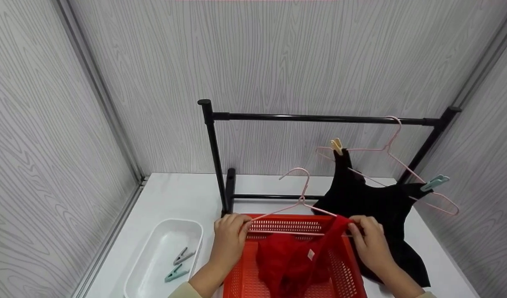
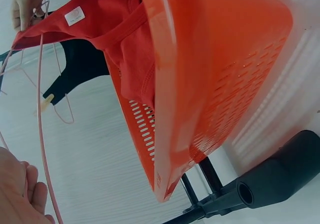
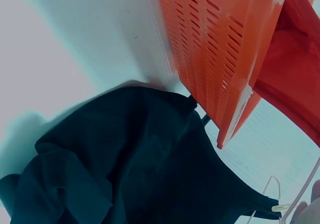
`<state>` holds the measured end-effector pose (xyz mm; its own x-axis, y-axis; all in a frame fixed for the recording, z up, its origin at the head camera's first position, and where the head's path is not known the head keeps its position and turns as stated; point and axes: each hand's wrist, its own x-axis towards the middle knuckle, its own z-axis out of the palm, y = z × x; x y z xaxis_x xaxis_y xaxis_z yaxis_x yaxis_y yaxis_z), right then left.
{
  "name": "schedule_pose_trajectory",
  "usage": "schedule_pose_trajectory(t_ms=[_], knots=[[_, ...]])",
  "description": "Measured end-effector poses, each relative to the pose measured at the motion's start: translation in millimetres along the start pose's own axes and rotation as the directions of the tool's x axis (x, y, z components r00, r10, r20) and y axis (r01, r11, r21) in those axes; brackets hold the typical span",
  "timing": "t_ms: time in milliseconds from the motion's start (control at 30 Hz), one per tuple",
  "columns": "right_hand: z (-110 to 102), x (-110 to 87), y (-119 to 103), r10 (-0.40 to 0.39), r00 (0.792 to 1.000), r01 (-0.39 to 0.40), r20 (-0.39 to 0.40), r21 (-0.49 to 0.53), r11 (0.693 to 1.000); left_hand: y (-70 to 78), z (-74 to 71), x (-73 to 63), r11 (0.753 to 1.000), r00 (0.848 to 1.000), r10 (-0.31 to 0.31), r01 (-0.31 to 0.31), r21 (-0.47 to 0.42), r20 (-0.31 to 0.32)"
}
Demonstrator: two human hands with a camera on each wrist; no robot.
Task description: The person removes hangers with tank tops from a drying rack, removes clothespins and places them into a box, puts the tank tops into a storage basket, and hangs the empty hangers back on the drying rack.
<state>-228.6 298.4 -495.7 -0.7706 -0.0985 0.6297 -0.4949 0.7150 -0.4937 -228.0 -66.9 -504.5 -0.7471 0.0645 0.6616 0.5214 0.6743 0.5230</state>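
Note:
A pink hanger (image 1: 302,200) is held up over a red perforated basket (image 1: 353,269), its hook pointing upward. My left hand (image 1: 230,236) grips the hanger's left end, fingers curled there in the left wrist view too. At the other end, my right hand (image 1: 369,240) pinches a strap of a red garment (image 1: 278,256) together with the hanger. That strap is looped over the hanger's right arm; the rest of the garment, with a white label (image 2: 74,16), droops into the basket. The right wrist view shows only the fingertips (image 3: 314,209) of the right hand.
Behind the basket stands a black rack (image 1: 286,118). On its right hangs a black garment (image 1: 373,207), clipped to another pink hanger by a yellow clothespin (image 1: 337,145) and a teal clothespin (image 1: 435,182). At left, a white tray (image 1: 139,260) contains a grey clothespin (image 1: 183,255) and a teal one.

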Motion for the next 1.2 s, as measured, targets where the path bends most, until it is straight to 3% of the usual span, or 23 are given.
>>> schedule_pose_trajectory(t_ms=[467,867,1200], knots=[[-4.4,5.0,-5.1,-0.075,0.995,0.076,-0.069,0.012,0.997,-5.9,-1.9,-6.1,0.999,0.999,0.029,-0.028,0.022,-0.031],[-10.1,5.9,-3.7,0.018,0.996,-0.014,-0.084,0.054,0.998,-11.9,-3.6,-10.8,0.999,0.996,0.052,-0.051,0.014,-0.067],[-12.3,5.1,-0.4,0.116,0.985,-0.102,-0.130,0.111,0.989,-12.6,-5.4,-10.3,0.999,0.996,0.048,-0.046,0.025,-0.074]])
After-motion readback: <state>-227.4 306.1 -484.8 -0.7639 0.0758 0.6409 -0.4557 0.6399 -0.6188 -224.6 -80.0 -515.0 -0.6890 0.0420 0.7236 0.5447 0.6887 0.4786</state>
